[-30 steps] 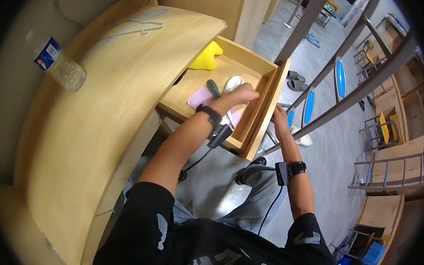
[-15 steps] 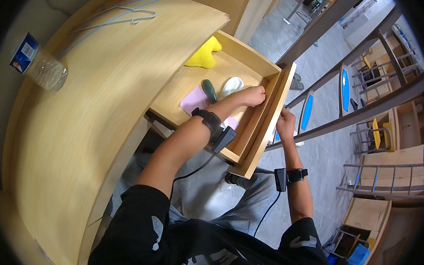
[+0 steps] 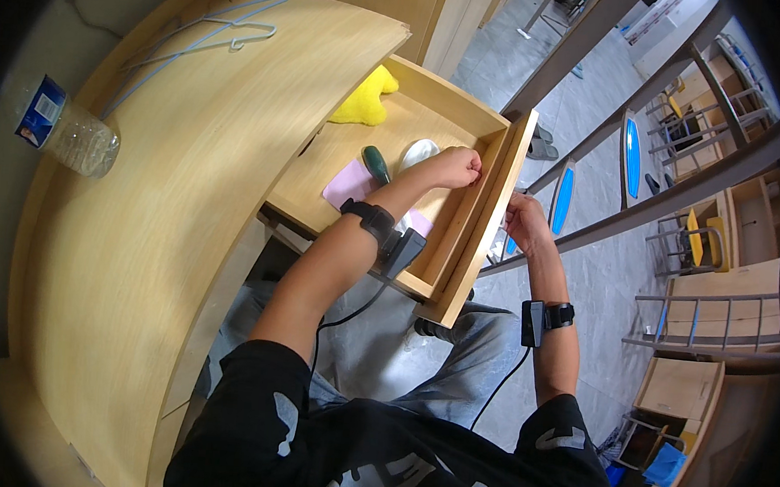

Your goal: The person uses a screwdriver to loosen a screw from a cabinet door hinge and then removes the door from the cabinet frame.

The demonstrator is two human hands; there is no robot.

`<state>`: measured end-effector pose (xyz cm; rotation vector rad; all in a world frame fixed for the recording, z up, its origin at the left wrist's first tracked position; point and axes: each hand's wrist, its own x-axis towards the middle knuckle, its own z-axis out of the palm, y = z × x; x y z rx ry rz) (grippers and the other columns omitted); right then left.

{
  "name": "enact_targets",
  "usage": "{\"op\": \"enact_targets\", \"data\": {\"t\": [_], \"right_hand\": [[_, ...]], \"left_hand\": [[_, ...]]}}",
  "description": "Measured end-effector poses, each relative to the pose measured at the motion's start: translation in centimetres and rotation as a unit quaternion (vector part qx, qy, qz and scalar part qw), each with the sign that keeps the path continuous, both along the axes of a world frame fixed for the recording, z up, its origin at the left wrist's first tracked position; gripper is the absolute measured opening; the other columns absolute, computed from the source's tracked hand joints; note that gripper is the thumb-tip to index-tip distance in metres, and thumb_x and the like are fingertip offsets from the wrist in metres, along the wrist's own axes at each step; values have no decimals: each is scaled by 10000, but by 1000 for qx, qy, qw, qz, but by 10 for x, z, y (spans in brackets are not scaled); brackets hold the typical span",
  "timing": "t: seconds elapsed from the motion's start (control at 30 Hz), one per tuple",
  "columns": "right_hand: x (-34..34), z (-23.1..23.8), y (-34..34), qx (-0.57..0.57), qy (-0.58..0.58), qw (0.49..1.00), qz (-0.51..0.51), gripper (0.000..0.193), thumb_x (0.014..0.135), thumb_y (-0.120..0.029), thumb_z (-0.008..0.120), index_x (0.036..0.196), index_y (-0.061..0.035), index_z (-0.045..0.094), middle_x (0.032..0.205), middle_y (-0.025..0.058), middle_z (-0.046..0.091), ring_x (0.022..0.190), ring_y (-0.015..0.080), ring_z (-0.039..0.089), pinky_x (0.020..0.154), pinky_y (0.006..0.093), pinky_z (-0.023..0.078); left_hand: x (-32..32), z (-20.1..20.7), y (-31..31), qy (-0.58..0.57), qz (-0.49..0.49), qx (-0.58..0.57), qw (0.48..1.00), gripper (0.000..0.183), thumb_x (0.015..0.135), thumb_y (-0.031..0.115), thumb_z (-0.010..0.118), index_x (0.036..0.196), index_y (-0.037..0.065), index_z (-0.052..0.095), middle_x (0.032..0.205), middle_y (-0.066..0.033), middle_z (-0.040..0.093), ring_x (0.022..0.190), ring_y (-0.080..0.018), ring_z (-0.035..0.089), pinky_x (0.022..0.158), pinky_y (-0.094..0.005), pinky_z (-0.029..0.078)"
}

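Note:
The wooden drawer (image 3: 423,286) is pulled out from under the desk. Inside it, my left hand (image 3: 457,167) is closed against the inner side of the front panel; whatever its fingers hold is hidden. Outside the same panel, my right hand (image 3: 527,221) has its fingers curled in by the front face, and I cannot make out anything in them. Under and beside my left forearm lie a dark green handled object (image 3: 377,164), a white rounded object (image 3: 420,152) and a pink sheet (image 3: 349,184). A yellow cloth-like item (image 3: 368,97) sits at the drawer's far end.
On the desk top (image 3: 191,142) are thin wire hangers (image 3: 233,29) and, at the left edge, a clear plastic bottle (image 3: 84,138). A metal frame with blue-topped rungs (image 3: 564,201) stands just right of the drawer. Slippers (image 3: 541,146) lie on the floor beyond.
My right hand has turned and shifted slightly, its forearm swinging right and its fingers loosening a little. My left hand stays at the inner panel. The whole view has shifted slightly.

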<state>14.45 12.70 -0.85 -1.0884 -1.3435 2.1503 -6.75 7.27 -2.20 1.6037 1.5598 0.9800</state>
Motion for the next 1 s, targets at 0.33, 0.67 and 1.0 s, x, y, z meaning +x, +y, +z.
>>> {"op": "enact_targets", "data": {"t": [0.33,0.67,1.0], "right_hand": [[0,-6,-7,200,-60,978,0,219,896,-123,562,1066,14,562,831,64,659,717,122,636,633,249,511],[-6,-2,-21,524,-217,824,5,204,826,-79,609,1010,10,616,825,96,669,781,130,631,704,264,484],[0,-15,-6,305,-64,948,-64,118,814,-80,569,867,5,632,729,70,643,618,159,610,593,276,485]], "left_hand": [[2,0,-2,21,10,24,999,176,800,135,587,899,-8,612,769,-131,652,714,-223,625,658,-330,487],[-3,-7,-3,10,5,13,1000,177,805,147,570,888,-5,609,762,-126,646,715,-223,618,657,-332,483],[3,-4,0,4,5,-5,1000,215,831,193,549,896,-2,610,768,-120,642,719,-211,610,664,-329,479]]}}
